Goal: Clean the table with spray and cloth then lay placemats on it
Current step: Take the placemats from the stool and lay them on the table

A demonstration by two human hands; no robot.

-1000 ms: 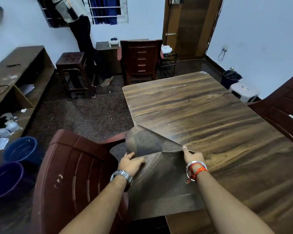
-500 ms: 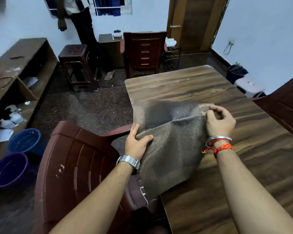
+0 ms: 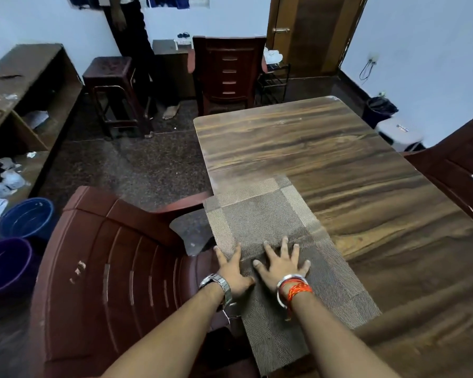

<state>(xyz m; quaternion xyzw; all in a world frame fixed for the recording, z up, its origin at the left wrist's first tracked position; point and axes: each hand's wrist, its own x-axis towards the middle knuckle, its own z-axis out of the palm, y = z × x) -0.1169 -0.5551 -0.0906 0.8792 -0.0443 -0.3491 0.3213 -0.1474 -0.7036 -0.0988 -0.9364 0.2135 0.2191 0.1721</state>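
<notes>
Head view: only cam, looking down my forearms at the near-left part of the bench (image 3: 339,148).
Hands: both flat, fingers straight and spread wide, gripping nothing.
L hand: left hand (image 3: 234,271) palm-down on the mat's left margin, right by the bench edge. I judge it's pinning that side so the weave can't slide off.
R hand: right hand (image 3: 280,264) just beside it, splayed and pressing down to flatten.
Why there: both sit on the line where two mats meet, prob. to hold the overlap while squaring them up.
Far placemat: far placemat (image 3: 260,214) lies flat ahead of my fingers, pale border showing. Its left corner looks to be a bit past the bench edge.
Near placemat: near placemat (image 3: 311,301) runs under my wrists toward me, darker. Can't tell which one lies on top.
Chair: red plastic chair (image 3: 107,268) close on the left, touching or nearly touching the bench.
Grey sheet: grey sheet (image 3: 191,233) on the chair arm/seat beside the mats, maybe a spare mat, unclear.
Spray + cloth: not in view.
Stage: laying mats; rest of the bench top bare, so more to place, I reckon.
</notes>
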